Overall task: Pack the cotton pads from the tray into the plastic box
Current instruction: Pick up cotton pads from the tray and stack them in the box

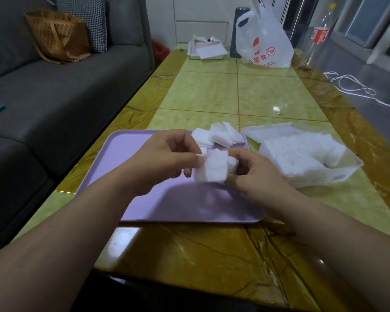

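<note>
Above the lilac tray [131,176] both of my hands hold a small stack of white square cotton pads [213,167]. My left hand [167,161] pinches the stack's left edge; my right hand [254,174] curls round its right side. Several more loose cotton pads [218,136] lie heaped at the tray's far right corner. Just right of the tray stands the clear plastic box [338,174], holding rows of white pads, with its lid [268,131] open behind it.
The glossy green and brown table [212,93] runs away from me. At its far end stand a white tray with papers [206,50], a white plastic bag [263,41] and a bottle [320,34]. A grey sofa [54,86] lines the left side.
</note>
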A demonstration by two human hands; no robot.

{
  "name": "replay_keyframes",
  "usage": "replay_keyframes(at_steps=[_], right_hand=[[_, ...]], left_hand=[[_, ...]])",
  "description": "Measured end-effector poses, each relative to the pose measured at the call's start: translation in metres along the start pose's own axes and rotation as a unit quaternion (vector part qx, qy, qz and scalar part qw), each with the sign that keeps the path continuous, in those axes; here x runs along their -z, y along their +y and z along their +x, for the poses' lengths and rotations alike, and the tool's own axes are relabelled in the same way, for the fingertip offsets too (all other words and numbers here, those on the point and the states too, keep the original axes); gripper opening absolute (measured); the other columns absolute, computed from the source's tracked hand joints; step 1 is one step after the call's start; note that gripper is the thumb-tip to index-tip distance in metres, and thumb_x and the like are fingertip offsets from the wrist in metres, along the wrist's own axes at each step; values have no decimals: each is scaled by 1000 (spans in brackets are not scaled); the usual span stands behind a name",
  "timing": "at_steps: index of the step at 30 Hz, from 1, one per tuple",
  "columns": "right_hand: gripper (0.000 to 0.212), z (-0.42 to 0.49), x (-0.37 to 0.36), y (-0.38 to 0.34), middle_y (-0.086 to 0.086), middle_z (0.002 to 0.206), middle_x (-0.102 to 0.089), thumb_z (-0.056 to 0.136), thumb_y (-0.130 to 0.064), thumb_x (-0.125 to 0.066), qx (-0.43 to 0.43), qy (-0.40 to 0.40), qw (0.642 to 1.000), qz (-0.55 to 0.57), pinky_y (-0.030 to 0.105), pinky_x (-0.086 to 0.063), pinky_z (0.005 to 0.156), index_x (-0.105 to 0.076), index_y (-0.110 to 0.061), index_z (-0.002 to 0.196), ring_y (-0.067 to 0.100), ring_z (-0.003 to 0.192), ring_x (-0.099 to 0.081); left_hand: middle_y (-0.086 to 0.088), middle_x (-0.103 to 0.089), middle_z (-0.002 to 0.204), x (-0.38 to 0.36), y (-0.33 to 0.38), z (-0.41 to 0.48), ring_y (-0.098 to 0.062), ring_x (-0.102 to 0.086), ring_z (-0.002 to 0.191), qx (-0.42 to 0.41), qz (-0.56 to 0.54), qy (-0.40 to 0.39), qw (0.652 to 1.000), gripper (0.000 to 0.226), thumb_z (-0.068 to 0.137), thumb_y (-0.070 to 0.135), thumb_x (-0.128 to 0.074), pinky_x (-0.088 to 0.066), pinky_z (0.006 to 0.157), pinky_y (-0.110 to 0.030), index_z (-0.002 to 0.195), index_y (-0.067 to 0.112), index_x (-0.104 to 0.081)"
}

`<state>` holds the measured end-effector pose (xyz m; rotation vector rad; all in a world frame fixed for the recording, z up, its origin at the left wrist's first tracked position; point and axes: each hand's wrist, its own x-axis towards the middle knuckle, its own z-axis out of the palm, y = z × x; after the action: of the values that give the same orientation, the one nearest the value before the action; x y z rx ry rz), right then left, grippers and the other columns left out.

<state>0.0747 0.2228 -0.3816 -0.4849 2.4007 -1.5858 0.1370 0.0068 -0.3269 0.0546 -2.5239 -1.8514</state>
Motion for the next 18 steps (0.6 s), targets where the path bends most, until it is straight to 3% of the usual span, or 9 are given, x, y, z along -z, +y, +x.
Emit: replay_keyframes(at_steps=[4,8,11,15,18], right_hand=[[54,-2,3,0,-7,113,-76,78,-4,-77,-9,-7,1000,12,30,-59,92,-66,-37,119,7,102,-73],[52,-3,3,-3,-4,112,-76,82,1,-74,-8,-13,999,29,29,-60,91,-67,-34,119,9,101,-73],[53,-2,2,-2,-2,112,-76,80,1,-75,-9,-15,999,35,29,-59,90,-67,-30,122,9,101,-73],[74,-1,4,-3,-2,118,-74,61,-16,-81,-23,-70,996,42,28,-58,90,-65,-27,133,10,106,-71],[95,-2,6,-6,-4,121,-74,51,-36,-96,-28,-99,994,26,33,-59,94,-59,-32,138,10,112,-70]], left_hand=[[-15,-74,76,-14,-4,-1,-19,-68,60,2,88,-14,996,7,86,3,-78,-54,58,-24,88,6,-73],[1,-71,67,-21,-11,4,-14,-71,59,-7,117,29,993,6,87,8,-77,-47,52,-17,87,11,-72],[-5,-73,69,-24,-11,5,-15,-73,62,4,103,34,994,5,87,6,-74,-51,50,-23,90,8,-70],[-17,-75,74,-27,-13,5,-35,-76,75,15,63,32,997,10,82,-3,-73,-64,67,-41,90,1,-68],[-16,-75,78,-26,-15,5,-35,-76,75,20,67,40,997,13,79,1,-77,-63,74,-49,89,6,-70]])
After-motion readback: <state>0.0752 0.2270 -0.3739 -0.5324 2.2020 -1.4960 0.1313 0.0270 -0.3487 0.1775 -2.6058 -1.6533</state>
